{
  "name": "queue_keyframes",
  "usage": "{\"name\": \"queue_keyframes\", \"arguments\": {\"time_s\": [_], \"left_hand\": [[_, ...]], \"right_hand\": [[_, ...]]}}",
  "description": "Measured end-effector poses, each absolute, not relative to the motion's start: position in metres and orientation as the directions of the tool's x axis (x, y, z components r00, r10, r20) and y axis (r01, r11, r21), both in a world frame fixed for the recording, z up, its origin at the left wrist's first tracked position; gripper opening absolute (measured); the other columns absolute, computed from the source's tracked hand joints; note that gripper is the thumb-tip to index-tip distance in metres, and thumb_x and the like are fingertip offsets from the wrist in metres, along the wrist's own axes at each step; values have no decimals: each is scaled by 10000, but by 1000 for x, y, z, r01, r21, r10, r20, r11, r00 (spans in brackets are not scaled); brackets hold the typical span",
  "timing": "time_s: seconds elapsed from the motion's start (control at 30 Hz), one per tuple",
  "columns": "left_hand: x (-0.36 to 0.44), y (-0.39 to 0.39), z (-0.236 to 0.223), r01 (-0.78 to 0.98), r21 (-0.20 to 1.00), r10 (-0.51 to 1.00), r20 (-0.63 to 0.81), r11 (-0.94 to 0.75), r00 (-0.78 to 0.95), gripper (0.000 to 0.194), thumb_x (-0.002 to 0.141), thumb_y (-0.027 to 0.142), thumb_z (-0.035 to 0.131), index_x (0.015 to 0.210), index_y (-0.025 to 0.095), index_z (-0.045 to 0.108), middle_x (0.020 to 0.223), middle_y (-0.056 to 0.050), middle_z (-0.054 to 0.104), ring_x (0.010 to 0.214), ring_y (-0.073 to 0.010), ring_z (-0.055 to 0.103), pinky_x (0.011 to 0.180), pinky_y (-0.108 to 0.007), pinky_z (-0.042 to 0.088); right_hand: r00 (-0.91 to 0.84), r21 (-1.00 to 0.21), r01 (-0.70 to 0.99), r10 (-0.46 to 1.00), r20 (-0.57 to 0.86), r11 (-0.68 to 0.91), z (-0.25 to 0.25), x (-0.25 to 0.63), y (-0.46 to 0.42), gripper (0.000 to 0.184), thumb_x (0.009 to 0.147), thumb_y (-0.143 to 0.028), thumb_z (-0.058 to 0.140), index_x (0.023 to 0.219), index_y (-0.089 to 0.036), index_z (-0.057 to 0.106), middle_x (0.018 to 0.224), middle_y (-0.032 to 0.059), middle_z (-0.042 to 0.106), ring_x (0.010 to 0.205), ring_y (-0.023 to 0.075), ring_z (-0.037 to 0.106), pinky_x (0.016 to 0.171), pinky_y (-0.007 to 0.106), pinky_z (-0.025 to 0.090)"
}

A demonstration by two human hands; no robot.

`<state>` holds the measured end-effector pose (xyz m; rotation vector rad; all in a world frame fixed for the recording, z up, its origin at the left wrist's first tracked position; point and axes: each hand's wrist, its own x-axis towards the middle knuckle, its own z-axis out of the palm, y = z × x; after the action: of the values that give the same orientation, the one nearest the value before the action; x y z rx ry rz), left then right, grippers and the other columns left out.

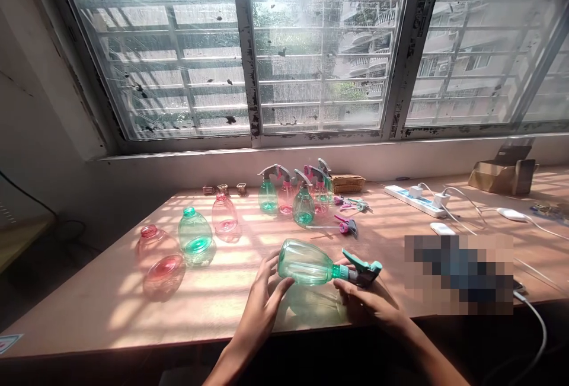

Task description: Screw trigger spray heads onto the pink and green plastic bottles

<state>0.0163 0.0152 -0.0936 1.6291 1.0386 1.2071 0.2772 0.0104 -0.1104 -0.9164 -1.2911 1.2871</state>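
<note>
A green see-through spray bottle (pixel 306 262) lies sideways in the air just above the table's front edge, its base to the left. My left hand (pixel 268 288) is closed around the base end, thumb in front. At the neck, my right hand (pixel 364 297) grips near the collar of the green and grey trigger head (pixel 362 267); some of its fingers are hidden behind the head. The head sits on the bottle's neck. To the left stand a green bottle without a head (pixel 194 235) and two pink ones, a nearer (pixel 160 252) and a farther (pixel 225 217).
Several spray bottles with heads (pixel 304 205) stand near the wall. Loose trigger heads (pixel 349 227) lie right of them. A power strip (pixel 414 201) with white cables, a cardboard box (pixel 502 172) and a blurred-out patch are on the right. The table edge (pixel 178 349) runs close in front.
</note>
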Motion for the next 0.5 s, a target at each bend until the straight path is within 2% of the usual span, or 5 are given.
{"name": "queue_keyframes", "arguments": {"time_s": [0.07, 0.17, 0.23, 0.37, 0.5], "left_hand": [[16, 17, -94, 185, 913, 923, 329, -365, 197, 454, 995, 413, 641, 1425, 286, 565, 1621, -110, 461, 1463, -337, 494, 1199, -486, 427], [16, 17, -92, 244, 880, 909, 363, -407, 206, 513, 933, 352, 726, 1421, 286, 584, 1580, -103, 510, 1493, -338, 452, 1249, -500, 358], [17, 15, -89, 218, 898, 918, 342, -382, 199, 536, 912, 380, 753, 1410, 276, 588, 1572, -106, 516, 1487, -340, 460, 1236, -494, 382], [18, 13, -87, 100, 951, 946, 270, -291, 181, 506, 984, 497, 641, 1416, 248, 551, 1581, -137, 501, 1396, -336, 563, 1143, -486, 490], [17, 16, -92, 131, 936, 934, 300, -328, 194, 483, 989, 472, 643, 1422, 264, 586, 1650, -125, 418, 1456, -358, 500, 1164, -485, 472]], "right_hand": [[-128, -970, -211, 981, 148, 119, -114, 276, 14, 436, 804, -549, 858, 1065, -252, 674, 684, -32, 657, 601, 184, 589, 615, 334, 476], [-124, -967, -217, 979, 159, 130, -117, 276, 16, 440, 804, -542, 859, 1074, -256, 662, 654, -37, 651, 585, 184, 584, 605, 330, 468], [-158, -978, -146, 972, 173, 150, -113, 276, 13, 369, 853, -497, 830, 1092, -266, 669, 685, -32, 663, 635, 198, 609, 654, 343, 484], [-194, -983, -21, 964, 183, 183, -102, 277, 7, 247, 886, -444, 807, 1012, -272, 682, 733, -36, 623, 667, 197, 599, 674, 343, 485], [-169, -984, -50, 969, 180, 174, -107, 277, 9, 285, 873, -459, 816, 1054, -268, 707, 741, -26, 648, 673, 199, 607, 662, 335, 481]]}}
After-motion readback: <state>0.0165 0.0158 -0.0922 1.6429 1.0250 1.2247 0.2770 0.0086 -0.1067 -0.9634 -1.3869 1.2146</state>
